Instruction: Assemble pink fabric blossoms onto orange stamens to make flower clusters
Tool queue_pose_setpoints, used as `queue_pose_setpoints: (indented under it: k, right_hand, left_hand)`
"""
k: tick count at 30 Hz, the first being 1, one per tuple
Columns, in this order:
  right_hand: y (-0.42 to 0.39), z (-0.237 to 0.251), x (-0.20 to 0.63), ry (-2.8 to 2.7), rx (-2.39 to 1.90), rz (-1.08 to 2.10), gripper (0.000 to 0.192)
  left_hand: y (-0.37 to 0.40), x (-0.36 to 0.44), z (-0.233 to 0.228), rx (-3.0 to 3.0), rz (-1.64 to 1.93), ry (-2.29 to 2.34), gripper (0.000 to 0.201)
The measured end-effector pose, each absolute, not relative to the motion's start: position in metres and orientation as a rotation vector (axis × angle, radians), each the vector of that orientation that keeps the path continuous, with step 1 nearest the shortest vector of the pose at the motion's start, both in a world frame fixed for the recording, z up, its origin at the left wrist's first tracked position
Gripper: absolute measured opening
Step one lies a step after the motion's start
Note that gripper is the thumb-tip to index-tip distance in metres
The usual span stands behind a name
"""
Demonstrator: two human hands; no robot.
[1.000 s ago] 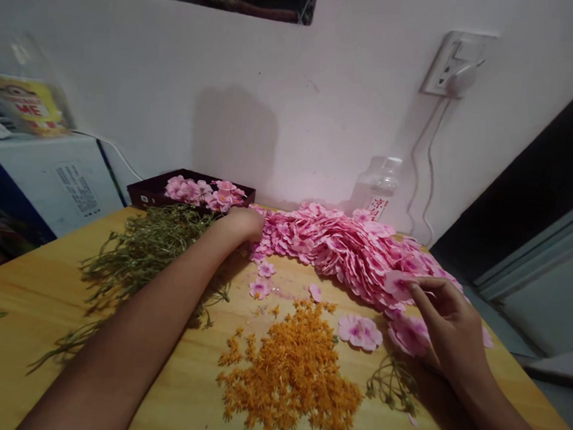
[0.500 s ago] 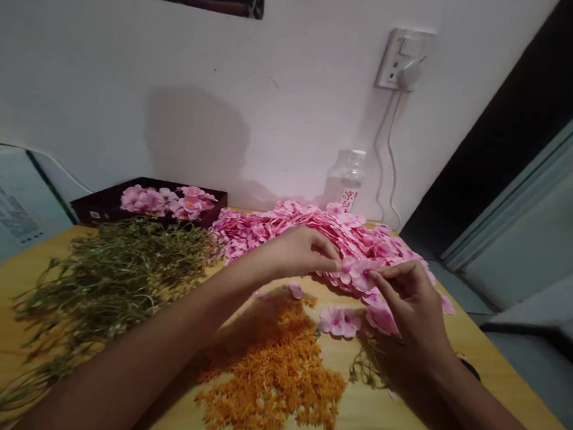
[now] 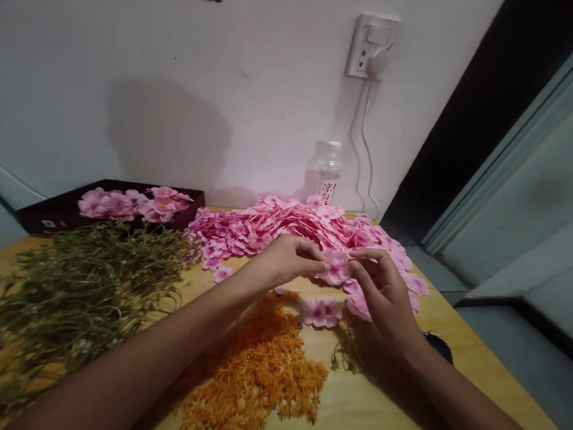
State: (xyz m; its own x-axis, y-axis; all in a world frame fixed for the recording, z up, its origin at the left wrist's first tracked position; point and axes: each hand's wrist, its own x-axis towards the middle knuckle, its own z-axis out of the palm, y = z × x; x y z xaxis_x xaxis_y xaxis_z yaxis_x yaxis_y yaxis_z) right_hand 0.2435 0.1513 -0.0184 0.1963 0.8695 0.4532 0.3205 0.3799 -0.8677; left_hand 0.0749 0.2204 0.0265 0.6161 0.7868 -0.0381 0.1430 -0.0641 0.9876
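The left hand (image 3: 290, 259) and right hand (image 3: 384, 297) pinch opposite edges of a thin, pink, round-lobed flower (image 3: 337, 267) between their fingertips, its darker-centred face towards the viewer, long axis unclear; beyond the fingers spreads a layered pink petal heap (image 3: 286, 222).

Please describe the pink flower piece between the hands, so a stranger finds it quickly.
On the yellow wooden table, find the long heap of flat pink petals. At its front edge, the left hand and right hand meet at one thin pink flower piece. Only this one is held; the petals around it lie loose.
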Motion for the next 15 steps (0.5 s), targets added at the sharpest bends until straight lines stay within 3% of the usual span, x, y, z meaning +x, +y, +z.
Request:
queue_pose_setpoints:
  k: [5, 15]
  right_hand:
    - [0.1528, -0.017, 0.2413, -1.348, -1.082, 0.674, 0.026]
    - [0.1572, -0.0227, 0.2455, -1.301, -1.06, 0.703, 0.022]
  left_hand:
    - [0.2188, 0.0761, 0.026, 1.515, 0.662, 0.791, 0.012]
    - [0.2177, 0.0758, 0.0246, 1.557, 0.717, 0.819, 0.021]
